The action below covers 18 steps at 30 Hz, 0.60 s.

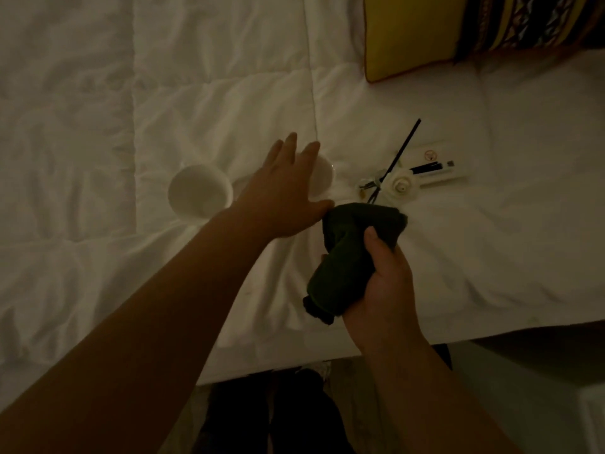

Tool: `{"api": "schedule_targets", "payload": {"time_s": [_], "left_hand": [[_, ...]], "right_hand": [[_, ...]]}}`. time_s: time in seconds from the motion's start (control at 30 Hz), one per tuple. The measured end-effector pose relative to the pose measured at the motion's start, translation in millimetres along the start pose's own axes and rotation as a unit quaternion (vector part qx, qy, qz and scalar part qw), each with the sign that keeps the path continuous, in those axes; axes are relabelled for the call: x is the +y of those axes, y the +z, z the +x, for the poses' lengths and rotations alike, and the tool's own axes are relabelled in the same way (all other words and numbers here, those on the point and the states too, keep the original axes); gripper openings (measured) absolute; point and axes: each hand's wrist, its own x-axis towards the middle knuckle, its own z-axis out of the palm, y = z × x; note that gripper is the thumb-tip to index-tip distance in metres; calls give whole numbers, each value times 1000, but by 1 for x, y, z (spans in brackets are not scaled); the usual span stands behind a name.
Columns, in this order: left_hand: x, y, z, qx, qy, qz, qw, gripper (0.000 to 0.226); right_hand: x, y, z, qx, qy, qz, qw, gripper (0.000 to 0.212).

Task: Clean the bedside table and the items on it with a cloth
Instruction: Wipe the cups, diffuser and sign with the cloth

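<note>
My right hand [384,290] grips a bunched dark green cloth [347,257] above the white duvet [163,93]. My left hand [288,188] stretches out flat with fingers apart, over a small white bowl [324,173] that it partly hides. A larger white cup [199,191] stands on the bed to the left of that hand. To the right lie a white flower-shaped diffuser piece [401,188] with dark reed sticks [401,150], and a white card holder with a pen [435,170]. The bedside table is not in view.
A yellow patterned cushion [458,27] lies at the top right of the bed. The bed's near edge runs along the bottom, with dark floor and my dark clothing [278,414] below it. Something pale shows at the bottom right corner.
</note>
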Motion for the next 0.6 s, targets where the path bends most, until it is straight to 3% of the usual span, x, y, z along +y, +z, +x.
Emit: {"api": "schedule_targets", "payload": {"time_s": [0.07, 0.13, 0.27, 0.4, 0.5, 0.53, 0.6], "left_hand": [[-1, 3, 17, -51, -11, 13, 999, 97], [-4, 3, 21, -50, -16, 2, 999, 95], [-16, -6, -6, -56, -47, -105, 992, 97], [-12, -11, -47, -76, -6, -202, 976, 92], [0, -15, -63, -55, 60, -324, 942, 70], [0, -18, -67, -40, 55, -365, 928, 68], [-4, -24, -71, -1, 35, -388, 921, 75]], "right_hand": [[0, -6, 0, 2, -8, -22, 1000, 35], [0, -9, -2, -1, -21, -41, 999, 23], [5, 0, -9, 11, -92, -142, 985, 16], [1, 34, -11, -36, -235, -310, 921, 27], [-3, 58, -3, -69, -327, -456, 825, 43], [-5, 64, 0, -72, -335, -476, 810, 44], [-11, 76, 6, -81, -314, -448, 833, 38]]}}
